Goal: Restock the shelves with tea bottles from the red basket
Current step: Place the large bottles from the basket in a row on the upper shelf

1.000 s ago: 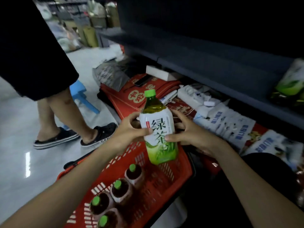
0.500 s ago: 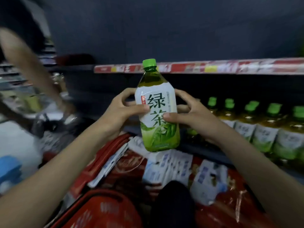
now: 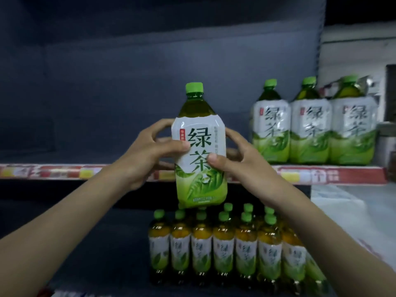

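Fingers (image 3: 182,145) of both hands curl round the bottle (image 3: 200,151). The left hand (image 3: 147,155) grips its left side and the right hand (image 3: 242,159) its right, with both thumbs on the label. The bottle is held upright in the air at the upper shelf's front edge (image 3: 64,171), not yet set down. Three big bottles (image 3: 308,129) already stand at that shelf's right end, and this one likely goes beside them. Small bottles (image 3: 225,243) stand on the lower shelf. The basket is out of view, so I cannot tell how many remain.

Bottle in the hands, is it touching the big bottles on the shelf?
Apart. The head view shows the right hand and dark shelf wall between the held bottle and the nearest big bottle.
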### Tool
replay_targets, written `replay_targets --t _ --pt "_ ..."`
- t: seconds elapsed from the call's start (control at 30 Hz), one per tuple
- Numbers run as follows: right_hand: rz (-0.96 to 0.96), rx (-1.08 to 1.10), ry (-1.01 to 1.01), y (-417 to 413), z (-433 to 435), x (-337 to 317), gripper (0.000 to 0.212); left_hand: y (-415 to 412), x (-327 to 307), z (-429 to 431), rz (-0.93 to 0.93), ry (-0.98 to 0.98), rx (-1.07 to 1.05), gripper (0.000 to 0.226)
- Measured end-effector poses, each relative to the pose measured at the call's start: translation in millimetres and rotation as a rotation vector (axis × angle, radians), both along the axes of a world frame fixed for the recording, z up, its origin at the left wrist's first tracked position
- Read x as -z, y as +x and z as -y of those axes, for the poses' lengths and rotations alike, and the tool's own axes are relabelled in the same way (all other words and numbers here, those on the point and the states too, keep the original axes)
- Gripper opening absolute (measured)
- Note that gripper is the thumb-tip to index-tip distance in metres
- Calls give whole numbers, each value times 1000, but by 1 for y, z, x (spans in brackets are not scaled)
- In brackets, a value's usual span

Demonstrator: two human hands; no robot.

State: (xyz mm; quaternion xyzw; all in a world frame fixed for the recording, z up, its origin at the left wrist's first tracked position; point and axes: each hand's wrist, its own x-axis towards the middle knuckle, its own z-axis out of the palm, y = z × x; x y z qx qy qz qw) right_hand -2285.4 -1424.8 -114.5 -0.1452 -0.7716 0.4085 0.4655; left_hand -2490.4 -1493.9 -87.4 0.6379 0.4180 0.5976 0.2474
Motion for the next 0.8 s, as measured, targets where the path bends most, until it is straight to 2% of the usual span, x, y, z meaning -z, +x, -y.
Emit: replay_targets --t 0.23,0.37,0.53,0.7,0.8 --pt "-28 148 95 15 -52 -16 63 23 -24 -72 -5 -3 34 60" --pt "-16 240 150 15 -70 -25 62 26 -33 -95 25 1 43 68" --pt "-30 330 186 7 -86 -22 55 28 -33 -117 25 26 42 66" --pt "-51 618 318 1 -81 -18 48 33 -16 -131 106 77 20 59" --pt "64 784 474 9 -77 -10 53 38 1 -128 70 101 -2 74"
